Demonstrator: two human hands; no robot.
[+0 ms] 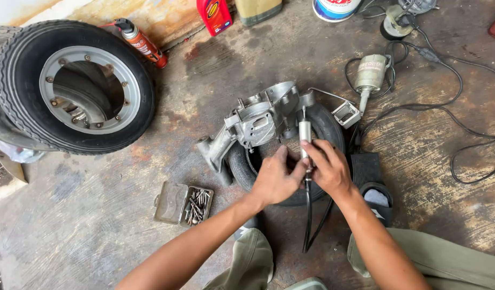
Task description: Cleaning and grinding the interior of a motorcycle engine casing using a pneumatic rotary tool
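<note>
My left hand and my right hand meet over a slim silver rotary handpiece with a black flexible shaft hanging from it. Both hands grip the handpiece near its lower end, its tip pointing up at a grey aluminium engine casing. The casing rests on a small black tyre lying flat on the concrete floor. An open metal tin with several small bits lies left of my left forearm.
A wheel with a tyre and silver rim leans at the left. A spray can, a red bottle and other containers stand at the back. A grey motor unit and black cables spread to the right. A black sandal lies by my right arm.
</note>
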